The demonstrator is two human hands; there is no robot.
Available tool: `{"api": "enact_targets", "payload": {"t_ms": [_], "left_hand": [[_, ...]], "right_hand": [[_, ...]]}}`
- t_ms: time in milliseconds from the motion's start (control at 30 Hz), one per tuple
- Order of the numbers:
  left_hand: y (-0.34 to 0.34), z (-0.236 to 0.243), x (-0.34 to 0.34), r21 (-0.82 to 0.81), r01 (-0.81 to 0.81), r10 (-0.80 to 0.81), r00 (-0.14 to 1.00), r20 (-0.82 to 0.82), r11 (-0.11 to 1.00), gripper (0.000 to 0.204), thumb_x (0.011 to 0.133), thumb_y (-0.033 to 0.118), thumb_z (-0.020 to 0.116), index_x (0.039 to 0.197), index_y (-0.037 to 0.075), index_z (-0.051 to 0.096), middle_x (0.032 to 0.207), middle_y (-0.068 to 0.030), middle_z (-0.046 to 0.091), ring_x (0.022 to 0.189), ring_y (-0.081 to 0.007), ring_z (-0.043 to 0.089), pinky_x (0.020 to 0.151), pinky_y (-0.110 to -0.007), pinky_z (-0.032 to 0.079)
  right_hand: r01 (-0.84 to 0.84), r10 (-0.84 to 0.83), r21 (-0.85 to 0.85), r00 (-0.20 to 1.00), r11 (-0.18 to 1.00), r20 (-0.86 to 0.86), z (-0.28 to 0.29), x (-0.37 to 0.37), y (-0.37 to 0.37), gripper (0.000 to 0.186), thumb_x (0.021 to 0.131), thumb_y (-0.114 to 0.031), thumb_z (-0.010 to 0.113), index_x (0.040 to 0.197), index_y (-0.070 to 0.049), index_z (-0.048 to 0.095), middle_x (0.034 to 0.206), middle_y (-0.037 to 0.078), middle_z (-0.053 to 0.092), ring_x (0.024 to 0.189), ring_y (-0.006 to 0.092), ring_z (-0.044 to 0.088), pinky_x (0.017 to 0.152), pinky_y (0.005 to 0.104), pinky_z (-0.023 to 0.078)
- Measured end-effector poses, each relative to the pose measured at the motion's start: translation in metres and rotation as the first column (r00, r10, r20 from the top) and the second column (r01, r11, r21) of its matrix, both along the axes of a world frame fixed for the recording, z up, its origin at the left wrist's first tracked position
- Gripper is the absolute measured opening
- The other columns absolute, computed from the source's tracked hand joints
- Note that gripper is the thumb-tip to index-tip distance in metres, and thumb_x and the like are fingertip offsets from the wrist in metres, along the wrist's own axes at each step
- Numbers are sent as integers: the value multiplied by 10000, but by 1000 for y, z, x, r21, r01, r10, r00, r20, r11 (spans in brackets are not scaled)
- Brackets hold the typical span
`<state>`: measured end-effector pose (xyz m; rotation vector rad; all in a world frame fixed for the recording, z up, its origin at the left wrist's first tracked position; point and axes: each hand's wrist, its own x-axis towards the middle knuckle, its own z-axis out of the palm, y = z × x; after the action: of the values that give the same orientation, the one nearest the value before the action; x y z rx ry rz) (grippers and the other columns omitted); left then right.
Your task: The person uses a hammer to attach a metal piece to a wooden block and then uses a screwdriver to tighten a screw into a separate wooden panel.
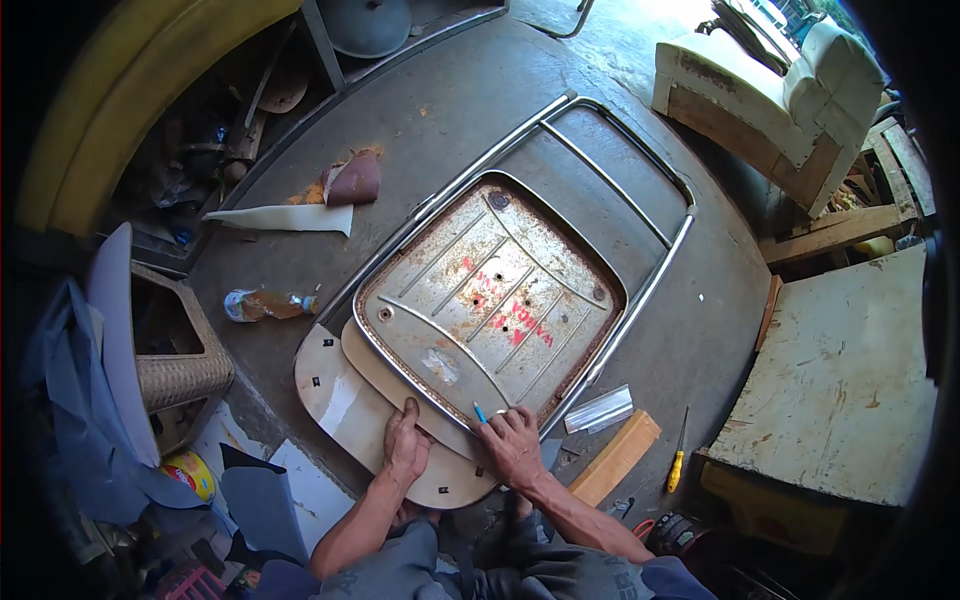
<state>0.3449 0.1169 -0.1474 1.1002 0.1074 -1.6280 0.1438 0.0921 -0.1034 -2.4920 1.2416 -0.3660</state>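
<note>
A rusty metal seat pan [455,285] with red markings lies on a folding chair's tubular frame [607,183]. From under its near edge sticks out a thin plywood panel [385,370]. Below that rests a larger rounded board [330,410] with small black fittings along its rim. My left hand [405,447] grips the plywood panel's near edge, thumb on top and fingers partly hidden. Closed around a blue pen [480,411], my right hand [512,445] rests by the pan's near corner. The pen's tip side is hard to make out.
Right of my hands lie a shiny clear-wrapped roll [599,410], a wood block [617,458] and a yellow-handled screwdriver [676,470]. A plastic bottle [268,305] and a sandpaper piece [352,180] lie left. A wicker stool [182,375] and pale armchair [735,100] stand around.
</note>
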Motion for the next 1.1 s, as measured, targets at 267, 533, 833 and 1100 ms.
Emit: {"api": "enact_targets", "payload": {"t_ms": [267, 533, 833, 1100], "left_hand": [[15, 3, 24, 119, 203, -221, 960, 170, 972, 482, 1042, 303, 561, 1403, 6, 444, 1278, -142, 606, 1165, -311, 626, 1009, -516, 511], [2, 83, 28, -24, 219, -214, 970, 117, 976, 510, 990, 280, 625, 1387, 0, 468, 1246, -131, 597, 1080, -255, 646, 963, -444, 529], [41, 157, 99, -316, 9, 201, 757, 622, 949, 174, 956, 123, 567, 1033, -9, 649, 887, -59, 651, 794, -132, 588, 776, -268, 465], [157, 194, 190, -461, -315, 541, 658, 524, 830, 249, 1039, 159, 487, 1235, 31, 573, 1174, -72, 643, 1067, -184, 623, 943, -344, 497]], "right_hand": [[35, -45, 62, 985, 997, 167, 24, 13, -2, 221, 792, -108, 711, 999, -86, 636, 828, 100, 542, 805, 299, 563, 779, 430, 420], [148, -179, 114, 924, 982, 339, 150, -2, -47, 173, 839, -89, 723, 966, -11, 636, 788, 148, 556, 734, 335, 578, 652, 426, 457], [207, -235, 114, 884, 972, 404, 193, -28, -91, 222, 862, -159, 727, 980, 16, 658, 826, 162, 628, 781, 324, 636, 733, 386, 498], [206, -204, 27, 932, 978, 298, 143, -6, -125, 292, 889, -255, 700, 1022, 0, 652, 959, 190, 654, 910, 368, 661, 805, 441, 510]]}}
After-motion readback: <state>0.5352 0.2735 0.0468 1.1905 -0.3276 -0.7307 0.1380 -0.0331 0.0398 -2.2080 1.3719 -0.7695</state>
